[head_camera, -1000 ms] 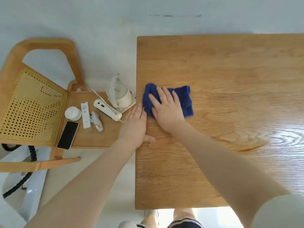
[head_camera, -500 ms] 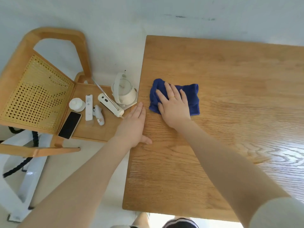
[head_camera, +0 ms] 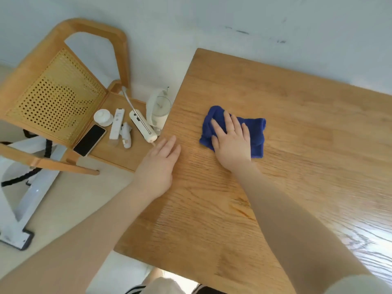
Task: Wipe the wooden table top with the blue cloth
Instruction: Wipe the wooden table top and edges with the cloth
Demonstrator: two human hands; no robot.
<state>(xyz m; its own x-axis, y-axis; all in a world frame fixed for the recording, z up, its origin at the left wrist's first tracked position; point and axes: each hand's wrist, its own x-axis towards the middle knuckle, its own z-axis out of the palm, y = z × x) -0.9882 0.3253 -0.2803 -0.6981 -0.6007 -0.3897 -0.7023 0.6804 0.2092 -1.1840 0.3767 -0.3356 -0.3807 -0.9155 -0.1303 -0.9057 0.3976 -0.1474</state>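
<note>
Right hand [head_camera: 231,143] is pressing flat, fingers straight and spread, on the crumpled blue terry cloth [head_camera: 255,134], which is lying near the left edge of the grained oak worktop [head_camera: 297,115]. Left hand [head_camera: 158,166] is resting flat at that edge, grip wide, holding nothing.

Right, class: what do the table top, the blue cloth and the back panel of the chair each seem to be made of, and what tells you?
Rectangular wooden table top: likely oak-like wood or veneer, satin finish; visible grain, window glare.
Folded blue cloth under the right hand: soft, fuzzy fabric, perhaps microfibre; matte, rumpled folds.
Chair's woven back panel: looks like cane or rattan; regular holes, in a wooden frame.
</note>
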